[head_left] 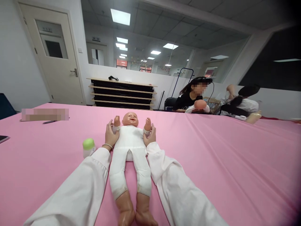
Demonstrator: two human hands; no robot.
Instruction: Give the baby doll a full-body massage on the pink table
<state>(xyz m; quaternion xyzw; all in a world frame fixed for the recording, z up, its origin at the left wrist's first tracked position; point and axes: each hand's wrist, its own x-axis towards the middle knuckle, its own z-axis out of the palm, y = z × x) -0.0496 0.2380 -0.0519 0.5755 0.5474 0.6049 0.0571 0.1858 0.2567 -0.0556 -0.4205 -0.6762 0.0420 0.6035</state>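
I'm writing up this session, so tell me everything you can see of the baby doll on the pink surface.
The baby doll lies face up on the pink cloth, head away from the camera, feet at the bottom edge. Its smiling head, lower arms and lower legs look like smooth plastic; the white trunk and limbs above them seem padded fabric, discoloured at the leg ends. Its legs are straight, feet close together, its arms raised, the person's left hand and right hand holding them.
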